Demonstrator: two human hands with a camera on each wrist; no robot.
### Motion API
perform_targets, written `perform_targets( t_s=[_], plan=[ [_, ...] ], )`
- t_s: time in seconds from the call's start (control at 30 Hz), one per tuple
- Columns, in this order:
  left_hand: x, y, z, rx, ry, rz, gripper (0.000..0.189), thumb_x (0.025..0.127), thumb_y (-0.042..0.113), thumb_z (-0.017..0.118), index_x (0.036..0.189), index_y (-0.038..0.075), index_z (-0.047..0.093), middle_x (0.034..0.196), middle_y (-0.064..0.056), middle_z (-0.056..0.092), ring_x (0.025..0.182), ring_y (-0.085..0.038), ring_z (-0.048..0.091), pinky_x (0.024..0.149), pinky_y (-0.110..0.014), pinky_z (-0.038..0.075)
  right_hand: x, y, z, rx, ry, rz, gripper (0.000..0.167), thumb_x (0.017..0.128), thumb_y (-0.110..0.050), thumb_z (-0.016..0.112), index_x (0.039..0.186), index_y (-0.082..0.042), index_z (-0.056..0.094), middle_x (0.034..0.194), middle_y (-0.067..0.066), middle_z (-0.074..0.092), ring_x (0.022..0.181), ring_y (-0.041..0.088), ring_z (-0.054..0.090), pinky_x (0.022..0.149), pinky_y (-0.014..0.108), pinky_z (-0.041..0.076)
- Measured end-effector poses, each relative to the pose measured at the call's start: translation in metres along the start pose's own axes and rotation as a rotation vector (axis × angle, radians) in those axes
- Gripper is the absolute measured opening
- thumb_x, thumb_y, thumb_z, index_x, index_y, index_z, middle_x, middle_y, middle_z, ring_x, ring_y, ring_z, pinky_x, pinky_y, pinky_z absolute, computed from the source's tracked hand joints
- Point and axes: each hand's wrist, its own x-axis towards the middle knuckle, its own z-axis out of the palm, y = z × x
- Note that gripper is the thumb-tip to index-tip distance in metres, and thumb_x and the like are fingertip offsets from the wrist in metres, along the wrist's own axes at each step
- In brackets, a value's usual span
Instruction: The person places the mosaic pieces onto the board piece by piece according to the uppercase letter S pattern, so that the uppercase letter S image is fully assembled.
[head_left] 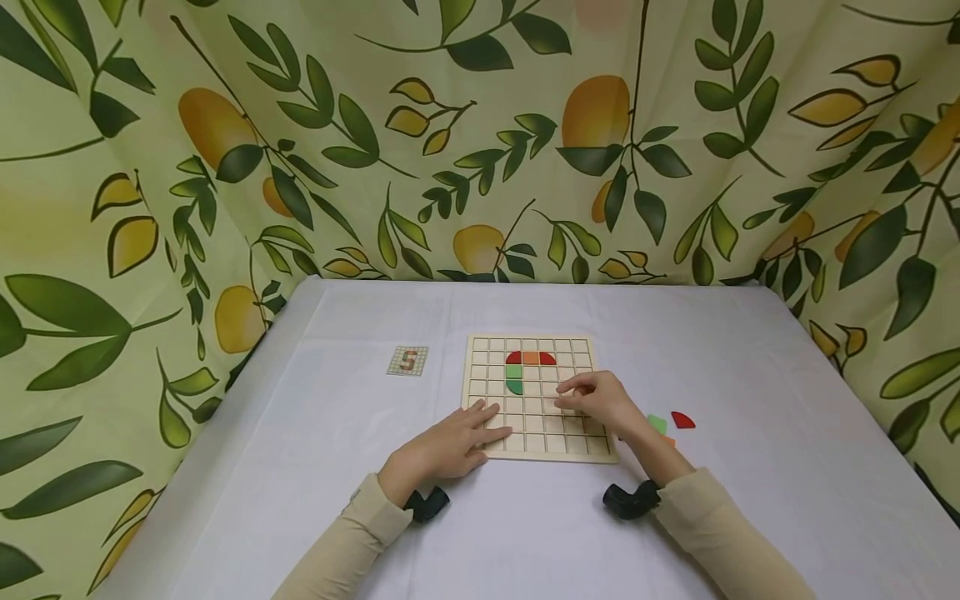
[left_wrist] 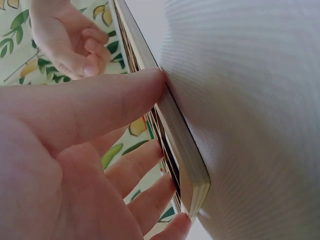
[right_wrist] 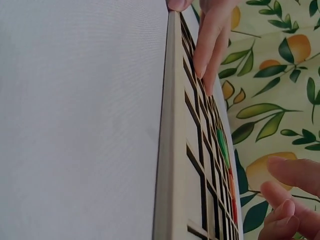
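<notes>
A wooden grid board (head_left: 555, 450) lies on the table with several coloured pieces in its upper part. A red quarter-round piece (head_left: 514, 358), an orange square (head_left: 531, 358) and another red quarter-round (head_left: 548, 359) form a row. Below the left one sit a light green square (head_left: 513, 371) and a dark green quarter-round (head_left: 514, 387). My left hand (head_left: 448, 443) rests spread on the board's lower left corner, its thumb (left_wrist: 135, 90) against the near edge. Over the board's right side hovers my right hand (head_left: 600, 402), fingers loosely bent; no piece shows between them.
A small pattern card (head_left: 407, 361) with an S-like figure lies left of the board. Right of it, beside my forearm, are a loose red quarter-round (head_left: 682, 420), a light green piece (head_left: 657, 423) and a partly covered orange piece (head_left: 669, 442). A leaf-patterned curtain (head_left: 480, 167) hangs behind the table.
</notes>
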Motion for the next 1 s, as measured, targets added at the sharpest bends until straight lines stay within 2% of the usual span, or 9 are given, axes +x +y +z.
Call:
perform_targets(
  t_s=[0.3,0.5,0.63,0.77,1.0],
  plan=[
    [-0.002,-0.001,0.000,-0.005,0.014,0.017,0.048,0.098,0.018,0.053,0.145,0.023,0.046,0.160,-0.010,0.029,0.152,-0.033,0.020,0.124,-0.048,0.024,-0.007,0.004,-0.011,-0.014,0.019,0.049,0.031,0.082,-0.021,0.075,0.106,0.000,0.071,0.065,-0.004,0.047,0.073,0.013,0.043,0.058,0.022,0.037],
    [-0.001,0.000,0.000,-0.016,0.009,0.020,0.048,0.098,0.017,0.053,0.145,0.022,0.046,0.160,-0.011,0.028,0.151,-0.034,0.020,0.124,-0.048,0.024,-0.013,0.011,-0.018,0.017,0.004,0.053,0.031,0.083,-0.019,0.074,0.107,0.001,0.070,0.064,-0.006,0.048,0.062,0.010,0.042,0.049,0.021,0.035],
    [-0.001,0.000,-0.001,-0.020,0.007,0.018,0.048,0.098,0.017,0.053,0.145,0.022,0.046,0.160,-0.010,0.028,0.152,-0.034,0.020,0.124,-0.048,0.024,-0.019,0.016,-0.023,0.001,0.003,0.061,0.032,0.082,-0.021,0.075,0.106,0.000,0.070,0.063,-0.006,0.047,0.060,0.011,0.043,0.046,0.022,0.035],
    [-0.002,0.000,-0.001,-0.011,0.012,0.019,0.048,0.098,0.017,0.053,0.145,0.023,0.046,0.160,-0.011,0.029,0.151,-0.033,0.020,0.124,-0.048,0.024,-0.025,0.020,-0.028,-0.032,0.005,0.052,0.035,0.082,-0.024,0.076,0.107,0.000,0.070,0.062,-0.005,0.045,0.061,0.012,0.045,0.049,0.022,0.037],
    [-0.002,0.000,0.000,-0.012,0.013,0.022,0.048,0.098,0.017,0.053,0.145,0.023,0.046,0.160,-0.011,0.029,0.151,-0.033,0.020,0.124,-0.048,0.024,-0.032,0.023,-0.037,-0.014,0.017,0.074,0.035,0.083,-0.021,0.074,0.109,0.003,0.069,0.062,-0.004,0.048,0.063,0.011,0.047,0.051,0.021,0.037]
  ],
)
